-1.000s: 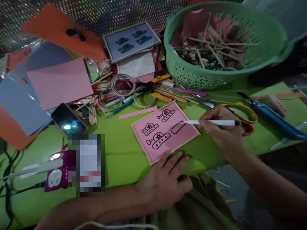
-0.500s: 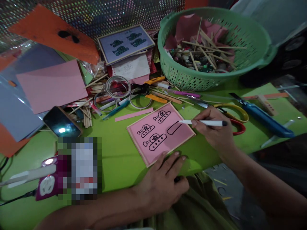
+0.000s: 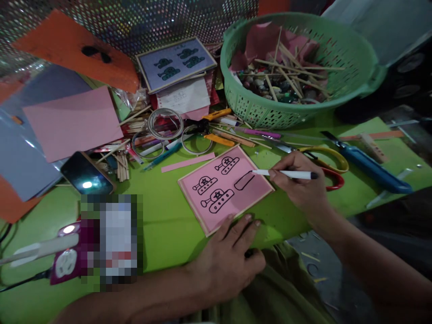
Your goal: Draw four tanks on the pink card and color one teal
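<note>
A pink card (image 3: 224, 180) with a thin wooden-stick border lies on the green table. Three tanks with stars are drawn on it in black, plus one long rounded outline at the right. My right hand (image 3: 300, 182) is closed around a white marker (image 3: 290, 174) with a black end, its tip at the top of that outline. Stretched out at the card's lower edge are the fingers of my left hand (image 3: 234, 252), touching the border. A small dark patch shows by its thumb; I cannot tell what it is.
A green basket (image 3: 290, 110) of sticks and stones stands behind. Scissors (image 3: 332, 180) and a blue cutter (image 3: 374, 162) lie right. Pens, tape rolls (image 3: 165, 123) and a framed blue card (image 3: 175, 63) are farther back. Leftward are a phone (image 3: 87, 173) and a power socket (image 3: 65, 263).
The view has shifted very slightly. Both hands, the marker tip and the drawn lines look practically the same as before.
</note>
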The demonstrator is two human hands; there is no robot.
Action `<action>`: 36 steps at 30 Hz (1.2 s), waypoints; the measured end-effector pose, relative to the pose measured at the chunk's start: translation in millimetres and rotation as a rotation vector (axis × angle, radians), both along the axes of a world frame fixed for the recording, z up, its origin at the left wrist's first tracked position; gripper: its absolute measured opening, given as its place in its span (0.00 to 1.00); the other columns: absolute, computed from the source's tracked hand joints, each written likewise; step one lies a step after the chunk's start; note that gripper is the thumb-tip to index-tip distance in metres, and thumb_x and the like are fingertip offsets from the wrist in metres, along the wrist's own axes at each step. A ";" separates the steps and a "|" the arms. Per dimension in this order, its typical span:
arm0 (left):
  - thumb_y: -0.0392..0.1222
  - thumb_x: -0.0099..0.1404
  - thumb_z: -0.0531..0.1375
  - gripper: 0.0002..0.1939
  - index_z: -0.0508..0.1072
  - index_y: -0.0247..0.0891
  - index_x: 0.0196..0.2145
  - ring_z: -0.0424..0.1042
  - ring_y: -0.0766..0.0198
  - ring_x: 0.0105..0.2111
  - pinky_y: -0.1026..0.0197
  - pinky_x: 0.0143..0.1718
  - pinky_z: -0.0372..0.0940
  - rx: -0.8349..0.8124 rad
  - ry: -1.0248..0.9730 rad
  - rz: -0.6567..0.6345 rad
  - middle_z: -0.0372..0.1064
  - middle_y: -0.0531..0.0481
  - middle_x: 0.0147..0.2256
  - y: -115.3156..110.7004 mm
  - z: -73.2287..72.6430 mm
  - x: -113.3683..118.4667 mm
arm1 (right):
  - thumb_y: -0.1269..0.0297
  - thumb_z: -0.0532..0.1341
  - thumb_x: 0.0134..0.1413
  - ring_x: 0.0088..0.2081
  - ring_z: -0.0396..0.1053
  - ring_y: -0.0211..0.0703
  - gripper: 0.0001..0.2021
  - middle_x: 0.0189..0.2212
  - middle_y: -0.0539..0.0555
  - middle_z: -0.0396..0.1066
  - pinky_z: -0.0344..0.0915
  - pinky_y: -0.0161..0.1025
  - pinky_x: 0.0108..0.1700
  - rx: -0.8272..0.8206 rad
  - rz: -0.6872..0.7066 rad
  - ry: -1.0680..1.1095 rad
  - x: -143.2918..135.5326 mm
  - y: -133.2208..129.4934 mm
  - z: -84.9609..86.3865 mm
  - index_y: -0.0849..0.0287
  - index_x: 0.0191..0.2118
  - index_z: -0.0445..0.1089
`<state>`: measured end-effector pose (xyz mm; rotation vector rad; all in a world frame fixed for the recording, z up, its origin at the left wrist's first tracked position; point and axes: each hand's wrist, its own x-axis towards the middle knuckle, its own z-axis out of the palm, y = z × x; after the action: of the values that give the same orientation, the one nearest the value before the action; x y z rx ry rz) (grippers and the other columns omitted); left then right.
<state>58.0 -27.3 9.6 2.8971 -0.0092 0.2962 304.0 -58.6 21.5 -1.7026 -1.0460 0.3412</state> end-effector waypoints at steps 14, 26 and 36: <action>0.48 0.68 0.63 0.12 0.65 0.43 0.43 0.69 0.42 0.63 0.40 0.69 0.37 -0.002 -0.005 -0.006 0.68 0.32 0.63 -0.4 -2.2 0.6 | 0.70 0.65 0.48 0.18 0.55 0.37 0.09 0.16 0.45 0.61 0.51 0.38 0.21 -0.063 -0.055 -0.004 0.7 -3.5 2.5 0.51 0.25 0.65; 0.50 0.66 0.66 0.16 0.65 0.43 0.43 0.68 0.41 0.63 0.40 0.69 0.37 -0.005 0.004 -0.007 0.67 0.33 0.64 0.3 -2.2 -0.9 | 0.70 0.67 0.46 0.18 0.56 0.38 0.09 0.16 0.45 0.63 0.50 0.37 0.21 -0.053 -0.057 0.053 1.7 -6.0 0.5 0.52 0.24 0.67; 0.50 0.66 0.67 0.15 0.67 0.43 0.43 0.68 0.41 0.64 0.39 0.66 0.50 -0.016 0.025 -0.003 0.66 0.32 0.64 0.3 -0.9 -0.8 | 0.64 0.72 0.47 0.23 0.63 0.38 0.08 0.24 0.48 0.71 0.53 0.36 0.21 0.216 -0.121 0.468 7.8 2.0 -0.8 0.51 0.33 0.73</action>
<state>57.2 -27.0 8.8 2.8843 -0.0070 0.2581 311.7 -56.6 20.7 -1.3931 -0.6091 0.5010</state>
